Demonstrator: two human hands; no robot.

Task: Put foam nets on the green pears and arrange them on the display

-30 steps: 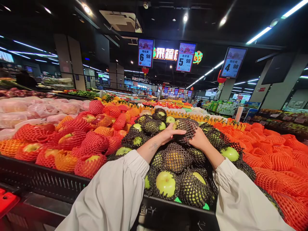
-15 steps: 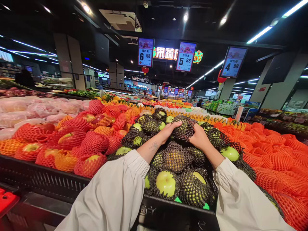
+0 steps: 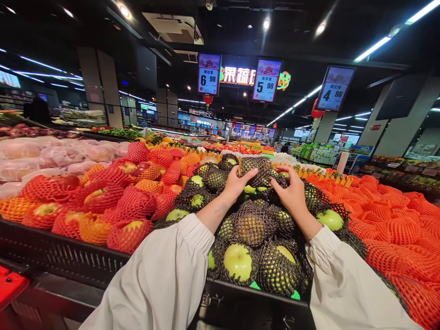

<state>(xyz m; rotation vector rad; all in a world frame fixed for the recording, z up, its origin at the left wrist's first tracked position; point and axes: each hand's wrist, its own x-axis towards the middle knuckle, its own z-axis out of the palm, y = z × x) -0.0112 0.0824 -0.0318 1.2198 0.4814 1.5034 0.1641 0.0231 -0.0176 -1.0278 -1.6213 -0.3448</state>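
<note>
A green apple in a black foam net (image 3: 260, 167) is at the far part of the green apple pile. My left hand (image 3: 237, 184) is closed around its left side, with the thumb across the front and the other fingers partly hidden. At its right edge, my right hand (image 3: 291, 191) has thumb and index finger spread apart, their tips close to the net; I cannot tell whether they touch it. Just below the held apple, bare green skin of other apples (image 3: 250, 189) shows. Nearer to me lie a netted apple (image 3: 250, 224) and a largely bare-faced green apple (image 3: 238, 262).
Red and orange netted apples (image 3: 130, 204) fill the left side, and orange-netted fruit (image 3: 395, 229) the right. A black crate edge (image 3: 62, 247) runs along the front left. Price screens (image 3: 267, 80) hang overhead. Pink wrapped fruit (image 3: 62, 156) lies farther left.
The netted apple has shifted slightly up and left, uncovering green apples beneath it. My right hand has loosened from its side, thumb and index finger now spread. My left hand still holds it.
</note>
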